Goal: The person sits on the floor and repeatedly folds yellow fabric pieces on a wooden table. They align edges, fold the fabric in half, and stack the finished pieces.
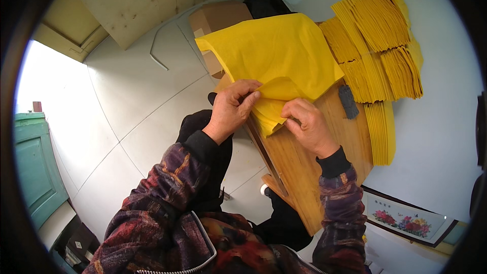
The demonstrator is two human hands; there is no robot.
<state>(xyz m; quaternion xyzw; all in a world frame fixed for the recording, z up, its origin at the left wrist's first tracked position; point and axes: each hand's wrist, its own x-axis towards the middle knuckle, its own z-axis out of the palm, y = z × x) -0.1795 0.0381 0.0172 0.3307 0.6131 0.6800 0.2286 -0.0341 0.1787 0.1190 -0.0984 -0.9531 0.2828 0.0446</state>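
A cloth (279,40) lies over the table (294,177), before a carton (225,16); stacked bundles (378,25) sit to the cloth's right, a block (348,102) on the table just left of the nearest, a framed picture (403,218) at the near right

bright light falls on the pale tiled floor (142,91).

Wooden table (294,172) with yellow sheet (279,45), yellow stacks (374,73), grey block (348,102).

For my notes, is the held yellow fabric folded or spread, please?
Mostly spread: the yellow fabric shows a broad face, with a flap raised between the left hand and right hand.
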